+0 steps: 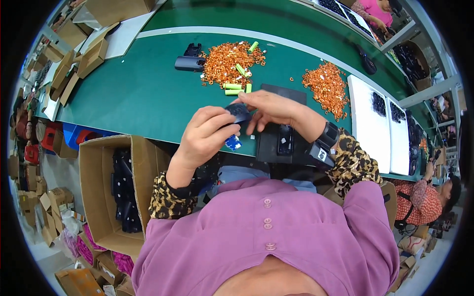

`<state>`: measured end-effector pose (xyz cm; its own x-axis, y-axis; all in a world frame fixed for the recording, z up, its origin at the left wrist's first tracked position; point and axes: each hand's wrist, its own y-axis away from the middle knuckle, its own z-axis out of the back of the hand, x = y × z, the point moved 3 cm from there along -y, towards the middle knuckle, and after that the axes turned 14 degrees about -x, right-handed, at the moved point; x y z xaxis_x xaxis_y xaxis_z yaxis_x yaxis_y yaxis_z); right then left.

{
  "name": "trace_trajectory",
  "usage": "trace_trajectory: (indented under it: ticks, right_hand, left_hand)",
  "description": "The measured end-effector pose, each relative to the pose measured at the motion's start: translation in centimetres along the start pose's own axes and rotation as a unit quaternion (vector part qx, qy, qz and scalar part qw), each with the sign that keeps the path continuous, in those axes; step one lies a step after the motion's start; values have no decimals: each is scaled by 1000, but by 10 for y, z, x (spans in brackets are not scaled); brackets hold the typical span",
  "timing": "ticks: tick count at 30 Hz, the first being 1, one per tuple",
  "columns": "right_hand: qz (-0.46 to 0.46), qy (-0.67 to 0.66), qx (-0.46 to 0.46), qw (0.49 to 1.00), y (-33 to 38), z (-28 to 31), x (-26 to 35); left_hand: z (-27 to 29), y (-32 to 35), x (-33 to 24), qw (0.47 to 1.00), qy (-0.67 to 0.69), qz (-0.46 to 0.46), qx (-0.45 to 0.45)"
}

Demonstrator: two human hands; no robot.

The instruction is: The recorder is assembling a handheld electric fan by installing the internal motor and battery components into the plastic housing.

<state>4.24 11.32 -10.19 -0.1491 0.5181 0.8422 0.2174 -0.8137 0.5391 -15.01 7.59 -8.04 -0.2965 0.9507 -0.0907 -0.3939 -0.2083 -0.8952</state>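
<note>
In front of my chest I hold a dark curved plastic housing point(240, 113) above the near edge of the green table. My left hand point(205, 134) is closed, its fingertips pinching the housing's left side. A small blue circuit board point(233, 142) with white spots shows just under those fingers; whether it is joined to the housing I cannot tell. From the right, my right hand point(276, 109) grips the housing's upper edge with thumb and fingers. Below that hand a black plastic shell point(285, 140) lies on a black mat point(267, 146).
Beyond my hands lies a heap of small orange parts point(224, 61) with several green cylindrical cells point(233, 92) and dark housings point(189, 63). A second orange heap point(326, 86) is near white foam trays point(364, 126). A carton point(91, 192) of dark pieces stands at my left.
</note>
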Motion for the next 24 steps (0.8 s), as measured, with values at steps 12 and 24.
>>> trace_trajectory:
  ticks: [12, 24]
  right_hand:
    - [280, 332, -448, 781, -155, 152, 22]
    - [484, -99, -519, 697, -150, 155, 52]
  left_hand:
    - [-15, -4, 12, 765, 348, 535, -85]
    - [-30, -15, 12, 776, 365, 503, -108]
